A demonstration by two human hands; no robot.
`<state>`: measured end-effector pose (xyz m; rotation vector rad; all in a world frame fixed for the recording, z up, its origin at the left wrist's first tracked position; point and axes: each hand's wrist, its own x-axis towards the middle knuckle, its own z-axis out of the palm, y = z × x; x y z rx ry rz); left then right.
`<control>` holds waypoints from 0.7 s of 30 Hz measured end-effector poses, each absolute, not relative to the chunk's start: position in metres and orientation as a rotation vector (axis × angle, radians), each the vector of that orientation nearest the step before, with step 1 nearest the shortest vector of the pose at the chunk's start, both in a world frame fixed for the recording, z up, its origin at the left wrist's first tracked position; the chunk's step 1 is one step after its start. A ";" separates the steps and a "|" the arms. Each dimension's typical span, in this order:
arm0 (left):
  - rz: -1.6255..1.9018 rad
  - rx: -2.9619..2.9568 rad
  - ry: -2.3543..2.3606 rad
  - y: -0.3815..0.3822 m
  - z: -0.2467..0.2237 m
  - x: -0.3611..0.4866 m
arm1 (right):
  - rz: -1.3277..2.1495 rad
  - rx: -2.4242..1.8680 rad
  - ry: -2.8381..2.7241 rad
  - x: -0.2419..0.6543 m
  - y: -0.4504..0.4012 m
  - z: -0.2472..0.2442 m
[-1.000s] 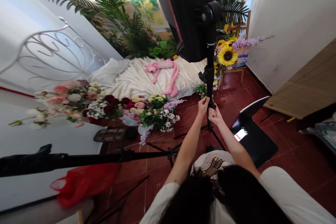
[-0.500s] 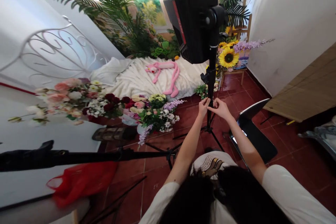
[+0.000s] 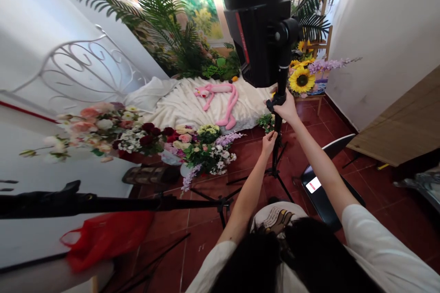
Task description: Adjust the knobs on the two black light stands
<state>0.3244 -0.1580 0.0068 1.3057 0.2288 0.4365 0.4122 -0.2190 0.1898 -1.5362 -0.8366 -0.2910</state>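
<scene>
A black studio light [image 3: 257,32] sits on top of an upright black light stand [image 3: 277,123] in front of me. My right hand [image 3: 286,106] is wrapped round the stand's upper collar, just below the light, at a black clamp knob [image 3: 271,104]. Lower down, my left hand [image 3: 269,141] pinches at the pole with its fingers closed; what lies between the fingertips is too small to make out. The stand's legs are spread on the red tiled floor [image 3: 202,233].
A pink plush toy [image 3: 220,88] lies on a cream blanket [image 3: 182,100]. Flower bunches [image 3: 206,146] stand left of the pole. Another black stand [image 3: 120,204] crosses the left side, above a red bag [image 3: 106,238]. At right is a black chair [image 3: 325,208] with a phone [image 3: 313,185].
My right hand has moved up the pole from beside my left hand to the clamp under the light. My left hand stays low on the pole. The view has shifted slightly.
</scene>
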 end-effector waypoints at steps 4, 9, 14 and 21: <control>0.453 1.228 0.301 -0.164 0.002 0.330 | -0.425 -1.601 -0.731 0.407 -0.208 0.186; 0.369 0.937 0.394 -0.172 -0.004 0.346 | -0.519 -1.633 -0.611 0.399 -0.203 0.177; 0.269 0.841 0.420 -0.172 -0.007 0.351 | -0.410 -1.591 -0.574 0.398 -0.212 0.125; 0.341 0.763 0.555 -0.174 -0.014 0.355 | -0.201 -1.580 -0.523 0.386 -0.224 0.070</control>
